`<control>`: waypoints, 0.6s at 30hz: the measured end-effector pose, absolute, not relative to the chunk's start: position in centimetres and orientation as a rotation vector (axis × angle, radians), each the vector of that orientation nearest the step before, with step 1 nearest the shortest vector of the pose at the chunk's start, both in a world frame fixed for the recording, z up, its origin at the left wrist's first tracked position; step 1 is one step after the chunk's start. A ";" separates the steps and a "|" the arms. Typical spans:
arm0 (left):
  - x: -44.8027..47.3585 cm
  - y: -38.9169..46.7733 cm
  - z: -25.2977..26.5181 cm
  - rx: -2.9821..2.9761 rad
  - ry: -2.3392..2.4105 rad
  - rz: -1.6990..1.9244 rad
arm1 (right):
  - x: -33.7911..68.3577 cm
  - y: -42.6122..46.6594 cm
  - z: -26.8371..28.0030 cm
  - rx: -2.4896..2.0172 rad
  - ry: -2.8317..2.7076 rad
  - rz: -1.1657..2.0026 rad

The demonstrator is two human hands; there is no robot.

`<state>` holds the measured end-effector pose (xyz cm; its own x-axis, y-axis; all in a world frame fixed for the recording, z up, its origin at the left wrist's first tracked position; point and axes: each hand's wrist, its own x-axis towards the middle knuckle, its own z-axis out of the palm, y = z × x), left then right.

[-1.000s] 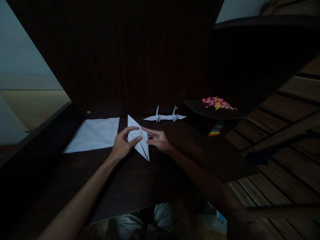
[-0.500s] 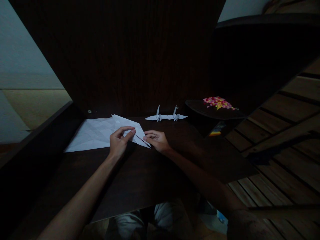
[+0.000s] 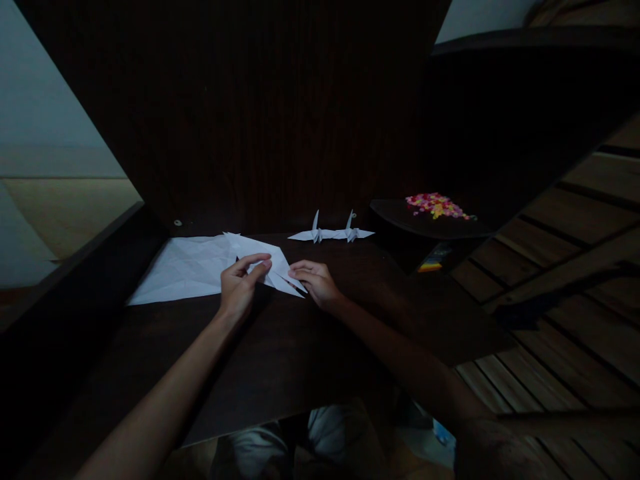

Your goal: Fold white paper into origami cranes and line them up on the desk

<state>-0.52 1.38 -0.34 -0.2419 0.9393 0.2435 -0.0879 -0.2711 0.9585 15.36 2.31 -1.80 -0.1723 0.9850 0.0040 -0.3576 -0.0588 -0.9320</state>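
Observation:
Both hands hold a folded sheet of white paper (image 3: 267, 251) above the dark table. Thumb and fingers of my left hand (image 3: 241, 283) pinch its near side. My right hand (image 3: 316, 281) grips the right part, where two pointed flaps stand a little apart with a dark gap between them. Behind and left of the hands, creased white paper (image 3: 183, 267) lies flat on the table, partly covered by the folded piece. Two white origami cranes (image 3: 317, 235) stand side by side at the back, beyond my right hand.
A dark upright panel (image 3: 280, 120) rises behind the table (image 3: 260, 360). Small pink, red and yellow pieces (image 3: 436, 205) are heaped on a low curved shelf (image 3: 425, 228) at right. A dark side board (image 3: 75, 260) bounds the left. Wooden slats (image 3: 575, 267) lie farther right.
The folded paper has shifted slightly to the right, and its two pointed flaps are spread a little differently. Both hands keep their pinch on it. The cranes stay put.

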 end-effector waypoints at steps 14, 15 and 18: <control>-0.7 1.0 0.1 1.329 1.248 1.609 | 15.3 1.9 -1.7 -0.826 -1.105 1.570; -0.8 1.0 0.1 1.329 1.251 1.603 | 15.3 1.9 -1.8 -0.833 -1.111 1.563; -0.8 1.0 0.0 1.337 1.258 1.594 | 15.4 2.0 -1.8 -0.852 -1.128 1.531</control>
